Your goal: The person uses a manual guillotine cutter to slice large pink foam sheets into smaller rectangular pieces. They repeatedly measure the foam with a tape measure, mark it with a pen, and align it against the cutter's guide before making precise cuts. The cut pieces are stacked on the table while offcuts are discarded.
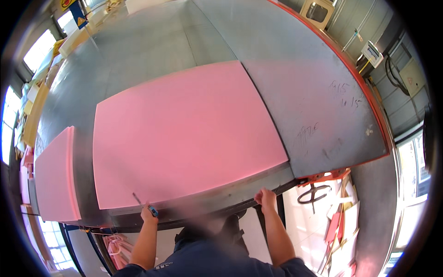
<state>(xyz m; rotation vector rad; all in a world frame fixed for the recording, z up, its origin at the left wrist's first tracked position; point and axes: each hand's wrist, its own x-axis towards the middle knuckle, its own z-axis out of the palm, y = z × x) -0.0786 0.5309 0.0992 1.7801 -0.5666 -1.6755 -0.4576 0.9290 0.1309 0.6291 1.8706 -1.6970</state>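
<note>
Left hand [147,214] grips a cutter [152,211], blue-and-dark handle, thin grey blade pointing up and away over the sheet's near edge, left part. Pink sheet [189,134] lies flat just beyond both hands: large, four-cornered, plain even pink, smooth face, crisp corners, edges bowed by the lens. Right hand [266,198] is at the table's near edge, just short of the sheet's near right corner; fingers curled in, can't tell if it holds anything. Grey metal table [332,115] under the sheet. Left of the left hand: pink stack [55,177], layered edges showing.
</note>
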